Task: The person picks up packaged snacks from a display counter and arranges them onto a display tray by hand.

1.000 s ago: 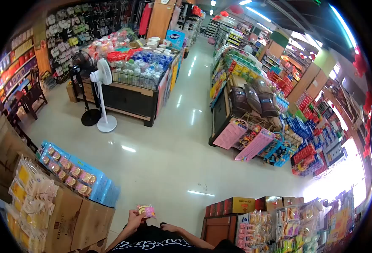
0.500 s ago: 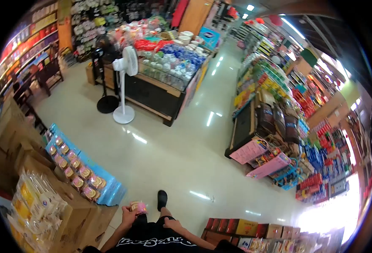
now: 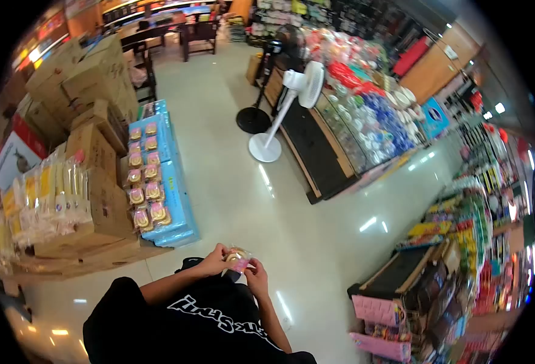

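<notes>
A small clear-wrapped packet (image 3: pixel 237 257) with a round cream-coloured item inside and a pink label is held in front of my body. My left hand (image 3: pixel 214 261) pinches its left side. On the other side, the fingers of my right hand (image 3: pixel 256 276) are closed at the packet's right edge. Similar packets (image 3: pixel 152 173) lie in two rows on a blue plastic-wrapped stack (image 3: pixel 181 203) to the left. What exactly is in the packets is too small to tell.
Cardboard boxes (image 3: pixel 102 70) and bagged goods (image 3: pixel 49 194) are piled at the left. Ahead stand a white fan (image 3: pixel 279 112), a black fan (image 3: pixel 257 103) and a glassware display table (image 3: pixel 316 145). Another loaded display (image 3: pixel 394 273) is on the right, beside the tiled aisle.
My right hand has come up from my leg to the packet, which my left hand held alone before. The view has swung left, bringing the blue stack and boxes further into sight.
</notes>
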The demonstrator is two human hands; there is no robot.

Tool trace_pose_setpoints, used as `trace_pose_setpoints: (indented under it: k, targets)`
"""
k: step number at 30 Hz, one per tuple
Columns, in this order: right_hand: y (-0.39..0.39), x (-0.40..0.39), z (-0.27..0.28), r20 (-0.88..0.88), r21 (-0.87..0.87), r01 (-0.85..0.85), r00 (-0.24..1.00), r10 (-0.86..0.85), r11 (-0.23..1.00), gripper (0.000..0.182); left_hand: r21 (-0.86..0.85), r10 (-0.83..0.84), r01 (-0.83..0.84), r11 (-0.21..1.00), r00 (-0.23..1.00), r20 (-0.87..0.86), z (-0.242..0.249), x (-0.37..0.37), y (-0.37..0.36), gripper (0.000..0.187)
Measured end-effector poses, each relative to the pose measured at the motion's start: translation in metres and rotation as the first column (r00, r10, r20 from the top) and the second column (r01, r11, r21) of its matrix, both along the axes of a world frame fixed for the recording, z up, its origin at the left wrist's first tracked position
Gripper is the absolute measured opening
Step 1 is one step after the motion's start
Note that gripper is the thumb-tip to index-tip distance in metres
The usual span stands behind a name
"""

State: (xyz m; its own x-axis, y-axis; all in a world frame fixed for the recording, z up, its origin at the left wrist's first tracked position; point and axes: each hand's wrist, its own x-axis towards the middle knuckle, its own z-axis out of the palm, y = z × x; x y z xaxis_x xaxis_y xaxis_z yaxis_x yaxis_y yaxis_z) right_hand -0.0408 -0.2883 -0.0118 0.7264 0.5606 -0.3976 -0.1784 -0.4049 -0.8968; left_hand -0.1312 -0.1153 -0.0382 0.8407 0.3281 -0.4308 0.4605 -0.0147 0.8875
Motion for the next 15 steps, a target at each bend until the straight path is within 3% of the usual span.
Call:
trace_pose_setpoints:
  k: [2, 6, 9, 11, 12, 15]
  targets:
    - [0.005, 0.026, 0.002, 0.061, -0.045, -0.047, 0.997, 0.050, 0.998, 0.047, 0.050, 0.033, -0.035, 0.998, 0.999, 0.025, 0.005, 0.016, -0.004, 0.056]
    - [0.016, 0.065, -0.020, -0.015, 0.070, -0.089, 0.996, 0.090, 0.994, 0.045, 0.109, 0.050, -0.050, 0.993, 0.999, 0.002, 0.017, 0.041, 0.000, 0.054]
    - [0.042, 0.084, -0.010, 0.040, 0.082, -0.126, 0.992, 0.123, 0.989, 0.047, 0.167, 0.083, -0.100, 0.981, 0.991, 0.106, 0.000, 0.053, 0.007, 0.049]
    - [0.063, 0.099, -0.010, 0.069, 0.072, -0.156, 0.986, 0.151, 0.985, 0.051, 0.156, 0.119, -0.126, 0.980, 0.991, 0.054, 0.013, 0.068, 0.021, 0.049]
    - [0.075, 0.106, -0.009, 0.081, 0.079, -0.161, 0.985, 0.154, 0.984, 0.052, 0.194, 0.111, -0.105, 0.975, 0.994, -0.016, 0.034, 0.076, 0.031, 0.049]
    - [0.112, 0.131, -0.011, 0.097, 0.078, -0.205, 0.976, 0.197, 0.976, 0.056, 0.532, 0.121, -0.117, 0.839, 0.992, 0.027, 0.036, 0.094, 0.058, 0.051]
